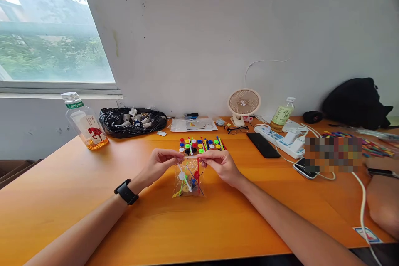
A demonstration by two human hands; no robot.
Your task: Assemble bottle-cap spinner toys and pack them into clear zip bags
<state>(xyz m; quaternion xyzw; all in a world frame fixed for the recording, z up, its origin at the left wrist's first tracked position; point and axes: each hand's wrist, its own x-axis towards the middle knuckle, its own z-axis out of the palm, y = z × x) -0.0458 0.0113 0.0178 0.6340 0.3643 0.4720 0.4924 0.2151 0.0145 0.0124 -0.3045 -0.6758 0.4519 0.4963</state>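
Observation:
A clear plastic bag (188, 178) hangs upright between my two hands, holding several coloured arrow-shaped pieces and round discs. My left hand (163, 162), with a black watch (126, 191) on its wrist, pinches the bag's top left corner. At the top right corner, my right hand (220, 165) has thumb and fingers closed on the bag's edge. Just behind the hands lie rows of coloured discs (199, 145) with arrow-shaped pieces (219, 142) across them; their lower part is hidden by the hands and bag.
At left stand a tea bottle (90, 129) and a black bag of rubbish (132, 122). Behind are a fan (244, 104) and glasses (236, 130). On the right lie a phone (263, 144), a power strip (280, 141), cables and a co-worker's arm (383, 195). A second bottle (282, 114) stands near the wall.

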